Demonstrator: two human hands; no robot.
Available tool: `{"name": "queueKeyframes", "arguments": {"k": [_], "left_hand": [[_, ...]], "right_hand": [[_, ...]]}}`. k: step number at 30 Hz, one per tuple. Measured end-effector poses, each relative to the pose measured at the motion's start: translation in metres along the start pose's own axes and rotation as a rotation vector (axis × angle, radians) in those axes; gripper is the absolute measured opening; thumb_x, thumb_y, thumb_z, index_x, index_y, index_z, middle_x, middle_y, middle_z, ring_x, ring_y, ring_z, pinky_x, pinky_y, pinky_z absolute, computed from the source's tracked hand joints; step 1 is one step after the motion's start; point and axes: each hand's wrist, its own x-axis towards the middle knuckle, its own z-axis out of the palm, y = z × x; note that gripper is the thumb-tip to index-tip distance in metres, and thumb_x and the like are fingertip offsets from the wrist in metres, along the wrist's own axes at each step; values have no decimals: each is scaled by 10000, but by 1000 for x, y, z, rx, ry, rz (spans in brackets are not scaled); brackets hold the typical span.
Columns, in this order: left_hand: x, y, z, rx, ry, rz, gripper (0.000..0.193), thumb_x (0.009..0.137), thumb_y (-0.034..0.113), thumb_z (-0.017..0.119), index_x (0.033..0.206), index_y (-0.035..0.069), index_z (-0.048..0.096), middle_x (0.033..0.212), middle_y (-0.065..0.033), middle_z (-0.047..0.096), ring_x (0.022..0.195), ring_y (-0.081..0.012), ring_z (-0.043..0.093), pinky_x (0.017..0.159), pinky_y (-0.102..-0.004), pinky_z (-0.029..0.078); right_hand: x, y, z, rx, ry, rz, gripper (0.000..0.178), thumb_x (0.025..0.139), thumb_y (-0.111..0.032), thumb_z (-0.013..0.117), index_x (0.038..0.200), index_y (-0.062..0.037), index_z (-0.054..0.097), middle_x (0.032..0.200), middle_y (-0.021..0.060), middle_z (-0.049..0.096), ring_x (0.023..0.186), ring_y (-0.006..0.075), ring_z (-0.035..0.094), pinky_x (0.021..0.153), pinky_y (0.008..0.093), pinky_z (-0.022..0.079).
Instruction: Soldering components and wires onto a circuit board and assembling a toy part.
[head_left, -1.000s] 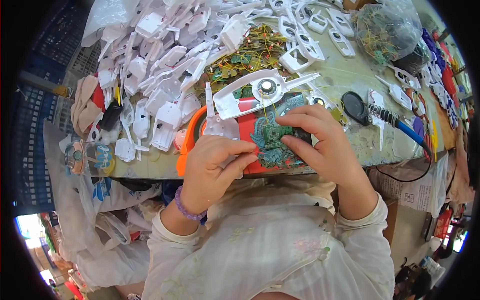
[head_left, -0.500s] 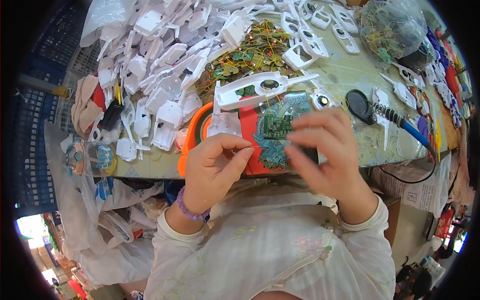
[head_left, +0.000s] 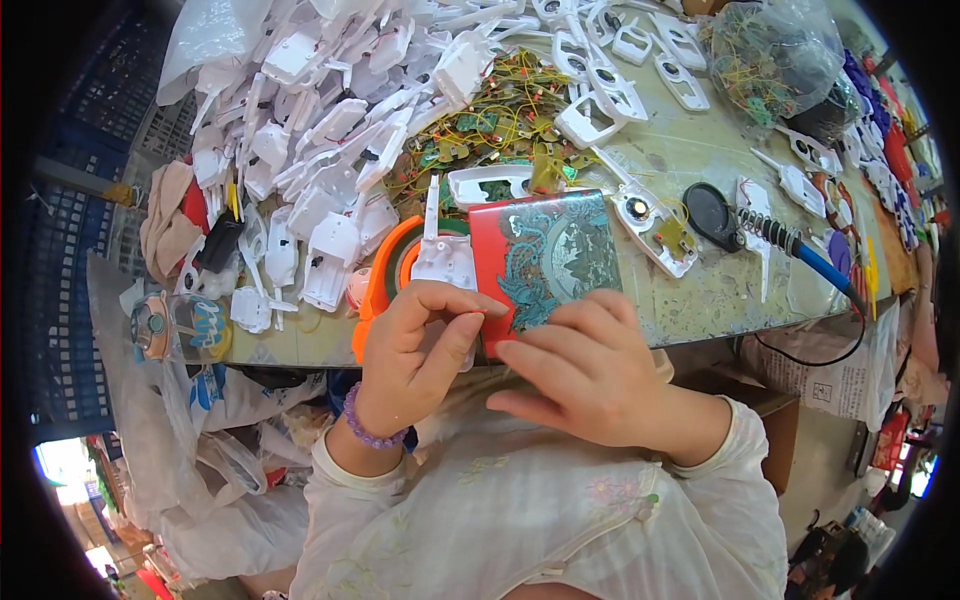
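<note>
left hand (head_left: 415, 345) pinches a white plastic shell (head_left: 443, 262); right hand (head_left: 580, 375) lies released, touching a glossy red box (head_left: 545, 255)

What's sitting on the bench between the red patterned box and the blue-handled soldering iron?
In the head view, between the red patterned box and the soldering iron lie a white plastic shell with a small round part, and a black round disc.

The patterned box (head_left: 545, 255) lies at the table's (head_left: 690, 150) near edge, hands at its six o'clock — white housing (head_left: 440, 255) touching at nine, wire tangle (head_left: 490, 125) at twelve, soldering iron (head_left: 800, 255) at three — heap of plastic shells (head_left: 300, 130) at ten.
</note>
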Motion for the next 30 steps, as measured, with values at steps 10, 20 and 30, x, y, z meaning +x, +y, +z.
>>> {"name": "queueKeyframes", "arguments": {"k": [10, 20, 30], "left_hand": [[0, 3, -5, -99, -59, 18, 104, 924, -5, 422, 1027, 7, 424, 1067, -163, 603, 991, -165, 571, 866, -297, 451], [-2, 0, -7, 34, -12, 14, 200, 822, -56, 580, 1011, -5, 538, 1017, -125, 633, 893, -160, 616, 750, -278, 500], [8, -3, -4, 172, 45, 191, 292, 731, -151, 590, 949, 20, 681, 899, -111, 632, 786, -179, 633, 689, -254, 534]], "right_hand": [[6, -4, 9, 70, 17, -74, 288, 652, -125, 693, 926, -55, 642, 902, 43, 624, 744, 199, 566, 632, 311, 436], [24, 15, -2, 27, 57, -71, 286, 648, -115, 632, 926, -47, 620, 888, 58, 618, 789, 232, 589, 663, 337, 472], [78, 154, -3, -90, -405, 698, 288, 819, -291, 611, 839, -9, 663, 723, 123, 639, 656, 213, 613, 600, 334, 472]]}}
